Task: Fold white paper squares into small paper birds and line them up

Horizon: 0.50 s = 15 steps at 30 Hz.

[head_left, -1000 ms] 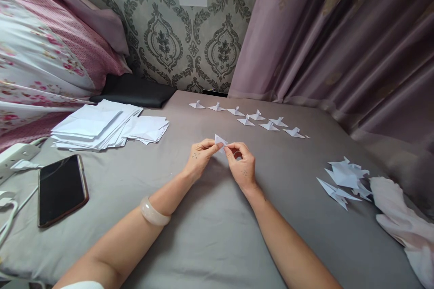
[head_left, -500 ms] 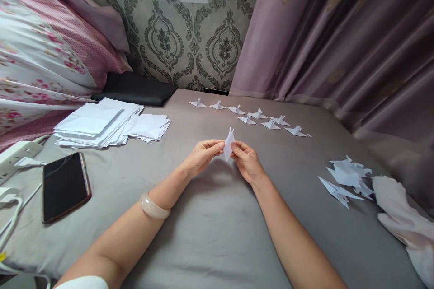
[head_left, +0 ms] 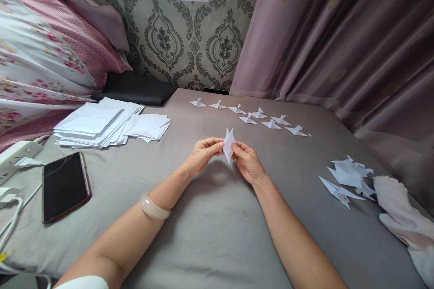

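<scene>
Between my hands, raised over the grey sheet, is a small white folded paper (head_left: 228, 145), diamond-shaped with two points at its top. My left hand (head_left: 205, 153) pinches its left edge between thumb and fingers. On the opposite edge my right hand (head_left: 248, 160) grips it the same way, the thumb lying on the face of the paper. Beyond the hands, several white folded paper birds (head_left: 247, 119) stand in two loose rows. A heap of other folded paper pieces (head_left: 351, 174) lies off to the right.
At the left are a large stack of white paper (head_left: 91, 122), a smaller stack (head_left: 149, 127), a phone (head_left: 65, 188) and a power strip (head_left: 16, 158) with cables. A black flat case (head_left: 139, 89) lies behind. Pale cloth (head_left: 403, 216) is bunched at the right edge.
The folded paper has turned slightly, showing a wider face, with its two top points further apart. Both hands keep their hold in nearly the same place.
</scene>
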{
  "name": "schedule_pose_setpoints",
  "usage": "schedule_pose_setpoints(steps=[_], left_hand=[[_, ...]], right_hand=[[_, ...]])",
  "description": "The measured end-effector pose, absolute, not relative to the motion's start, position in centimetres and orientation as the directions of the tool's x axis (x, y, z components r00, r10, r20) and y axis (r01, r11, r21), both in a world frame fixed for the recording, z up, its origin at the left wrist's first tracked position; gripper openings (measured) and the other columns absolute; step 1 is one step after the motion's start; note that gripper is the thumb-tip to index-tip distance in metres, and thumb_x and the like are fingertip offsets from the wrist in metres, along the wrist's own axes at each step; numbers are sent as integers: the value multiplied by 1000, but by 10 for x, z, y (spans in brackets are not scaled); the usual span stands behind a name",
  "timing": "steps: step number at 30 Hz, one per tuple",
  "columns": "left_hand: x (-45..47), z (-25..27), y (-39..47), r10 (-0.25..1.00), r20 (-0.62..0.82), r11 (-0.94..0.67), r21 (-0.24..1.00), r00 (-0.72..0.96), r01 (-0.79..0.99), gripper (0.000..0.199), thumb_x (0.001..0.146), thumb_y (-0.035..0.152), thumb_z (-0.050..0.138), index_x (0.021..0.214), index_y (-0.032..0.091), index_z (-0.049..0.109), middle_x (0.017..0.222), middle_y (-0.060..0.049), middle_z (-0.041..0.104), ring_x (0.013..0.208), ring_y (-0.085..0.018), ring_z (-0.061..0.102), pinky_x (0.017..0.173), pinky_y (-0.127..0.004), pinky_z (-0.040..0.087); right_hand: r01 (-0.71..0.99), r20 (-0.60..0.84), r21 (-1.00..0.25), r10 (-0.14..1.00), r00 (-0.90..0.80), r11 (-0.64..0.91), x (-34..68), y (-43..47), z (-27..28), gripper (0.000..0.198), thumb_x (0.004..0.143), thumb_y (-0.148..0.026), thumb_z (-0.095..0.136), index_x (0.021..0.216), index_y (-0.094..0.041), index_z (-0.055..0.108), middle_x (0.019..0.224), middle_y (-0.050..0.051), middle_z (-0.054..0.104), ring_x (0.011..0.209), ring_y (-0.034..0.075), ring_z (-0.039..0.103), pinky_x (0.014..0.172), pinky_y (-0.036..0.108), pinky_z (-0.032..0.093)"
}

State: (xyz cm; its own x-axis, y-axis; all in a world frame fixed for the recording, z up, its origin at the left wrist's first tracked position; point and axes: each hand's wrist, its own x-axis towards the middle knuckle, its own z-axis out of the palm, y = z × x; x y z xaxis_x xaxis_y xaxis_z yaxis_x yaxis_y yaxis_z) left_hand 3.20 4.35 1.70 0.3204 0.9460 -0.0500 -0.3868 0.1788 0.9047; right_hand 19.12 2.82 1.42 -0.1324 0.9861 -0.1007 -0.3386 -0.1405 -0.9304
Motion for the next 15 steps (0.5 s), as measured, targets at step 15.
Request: schedule_pose_setpoints(steps=[15], left_hand=[[32, 13, 44, 953, -1, 80, 965, 303, -248, 23, 69, 32, 78, 77, 13, 67, 89, -3, 66, 80, -12, 59, 79, -26, 43]], right_hand=[[18, 106, -994, 994, 16, 105, 186, 23, 18, 18, 71, -35, 69, 80, -19, 69, 76, 3, 71, 74, 18, 64, 71, 30, 49]])
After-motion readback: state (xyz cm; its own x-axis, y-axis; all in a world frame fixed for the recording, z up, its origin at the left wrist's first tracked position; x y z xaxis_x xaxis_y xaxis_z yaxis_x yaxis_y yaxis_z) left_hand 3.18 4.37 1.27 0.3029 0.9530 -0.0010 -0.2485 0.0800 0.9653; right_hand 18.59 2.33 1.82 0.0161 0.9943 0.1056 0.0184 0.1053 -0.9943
